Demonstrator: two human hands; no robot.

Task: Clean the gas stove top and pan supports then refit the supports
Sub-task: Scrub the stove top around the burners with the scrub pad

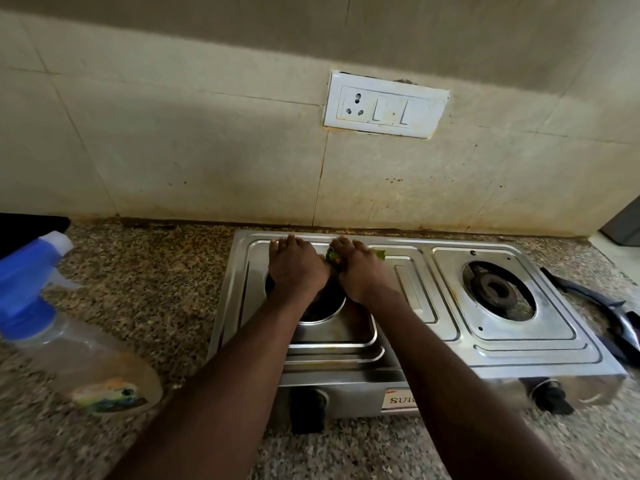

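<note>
You're pressing your left hand flat, fingers spread, on the gas stove top at centre frame, while your right hand is gripping a green scrubber beside it. Pan supports are lying at the right edge.

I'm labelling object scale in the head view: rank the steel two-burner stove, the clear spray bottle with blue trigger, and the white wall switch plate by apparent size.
1. Steel two-burner stove
2. Clear spray bottle with blue trigger, inflated by nearness to the camera
3. White wall switch plate, farther away
</note>
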